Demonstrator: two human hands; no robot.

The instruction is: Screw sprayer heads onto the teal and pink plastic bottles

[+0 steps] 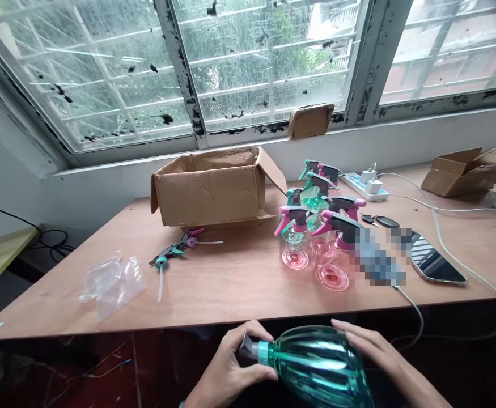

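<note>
A green ribbed spray bottle [322, 362] lies on its side in front of the table's near edge, its neck toward the left. The fingers and thumb of my left hand [229, 368] are closed round its dark spray head and light green collar. Against the right side of the bottle's body rests my right hand [379, 354], fingers along the plastic and thumb hidden. On the table, two loose spray heads with dip tubes, one green [169, 253] and one pink [191, 240], lie together. Several assembled spray bottles, clear pink [331, 273] and green ones, stand grouped beyond my hands.
An open cardboard box [209, 195] stands at the back, with a smaller one [460, 173] far right. A crumpled plastic bag [115, 283] lies left. A power strip [364, 186], keys [373, 220], a phone [437, 259] and white cables occupy the right side.
</note>
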